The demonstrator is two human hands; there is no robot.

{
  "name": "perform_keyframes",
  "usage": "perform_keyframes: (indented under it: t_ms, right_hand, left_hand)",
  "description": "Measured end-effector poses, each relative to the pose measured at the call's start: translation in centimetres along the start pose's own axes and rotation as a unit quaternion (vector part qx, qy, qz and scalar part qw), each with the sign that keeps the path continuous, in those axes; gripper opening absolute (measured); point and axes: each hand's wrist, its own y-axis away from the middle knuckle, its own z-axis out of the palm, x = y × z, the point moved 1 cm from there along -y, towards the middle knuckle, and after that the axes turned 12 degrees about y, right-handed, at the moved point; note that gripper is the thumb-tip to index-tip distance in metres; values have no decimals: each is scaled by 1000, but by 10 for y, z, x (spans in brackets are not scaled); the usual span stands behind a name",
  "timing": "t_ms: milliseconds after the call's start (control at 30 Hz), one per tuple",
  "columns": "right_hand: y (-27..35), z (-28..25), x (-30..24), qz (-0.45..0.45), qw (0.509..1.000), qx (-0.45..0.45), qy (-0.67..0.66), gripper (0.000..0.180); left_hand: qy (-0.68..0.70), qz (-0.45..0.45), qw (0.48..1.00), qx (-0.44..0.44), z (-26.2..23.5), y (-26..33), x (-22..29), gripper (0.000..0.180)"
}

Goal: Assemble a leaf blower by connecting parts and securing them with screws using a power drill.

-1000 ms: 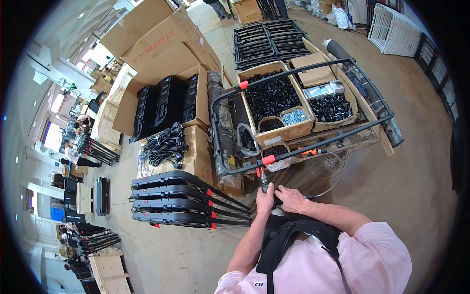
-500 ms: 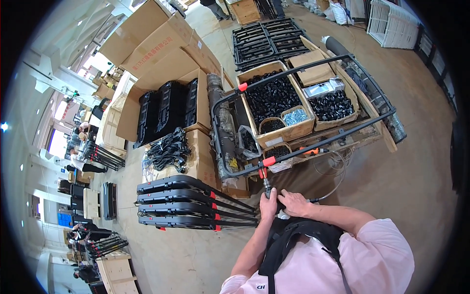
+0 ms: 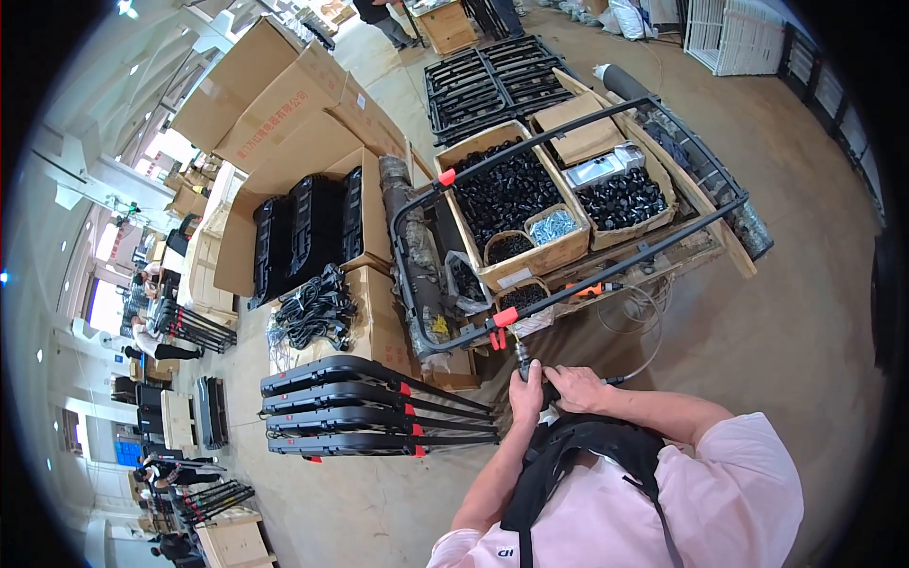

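Close to my body, both hands are closed on a dark pneumatic driver (image 3: 523,356) with a metal nose. My left hand (image 3: 526,396) wraps its front part. Around the rear grip, beside the hose end, is my right hand (image 3: 576,389). The driver's nose points away from me, toward a red clip (image 3: 506,317) on the near bar of a black tubular frame (image 3: 620,272); I cannot tell if the tip touches it. A second red clip (image 3: 447,177) sits on the farther bar. The frame lies across a bench with wrapped rolls (image 3: 413,256) at its left.
Wooden boxes hold black plastic parts (image 3: 502,189) and silver screws (image 3: 552,227). A pale hose (image 3: 653,350) loops at the right. Stacked black frames (image 3: 350,417) stand at the left, below coiled cables (image 3: 317,308) and an open carton (image 3: 237,237). Other people are farther off.
The view has shifted, so the bench and frame sit slightly farther left. The driver's nose sits a little lower relative to the red clip. Both hands keep their hold.
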Motion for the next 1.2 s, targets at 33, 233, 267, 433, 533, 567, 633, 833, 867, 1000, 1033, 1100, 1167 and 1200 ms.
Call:
perform_keyframes:
  t_ms: [33,233,267,433,533,567,633,833,867,1000,1033,1100,1167,1200]
  right_hand:
    - [-1,2,1,1,1000,2,0,66]
    - [-4,6,4,0,1000,-8,11,70]
    - [-5,3,3,4,1000,-7,19,71]
    - [-6,10,19,0,1000,3,12,76]
    - [-11,4,8,-5,1000,8,12,78]
    - [-10,3,10,-2,1000,11,7,79]
    - [-10,0,14,2,1000,12,2,79]
    - [-14,-10,9,6,1000,-6,-7,73]
    - [-15,-8,11,15,1000,-6,-6,76]
    - [-19,-3,16,-12,1000,4,-1,68]
    - [-19,-2,14,-13,1000,4,0,68]
    - [-20,-5,11,-28,999,2,19,57]
    - [-19,-4,8,-18,1000,0,14,54]
    - [-18,-3,7,-10,1000,-4,8,52]
  left_hand:
    - [12,-4,1000,4,0,-3,-3,55]
    - [-14,-11,1000,-9,-1,-15,-17,56]
    - [-14,-11,1000,-8,0,-17,-19,56]
    - [-40,-12,999,4,10,-16,-10,45]
    - [-23,-5,1000,16,3,-24,-19,46]
    - [-22,-6,1000,14,5,-23,-16,46]
    - [-46,-5,999,13,7,-23,-10,48]
    - [-52,-11,998,15,6,-27,-5,50]
    - [-53,-11,998,12,7,-27,0,50]
    - [-53,-17,998,6,8,-28,4,52]
    - [-48,-15,999,7,6,-30,2,52]
    - [-46,-14,999,5,6,-30,1,52]
    - [-45,-14,999,1,6,-29,2,53]
    - [-44,-18,999,-5,7,-27,3,52]
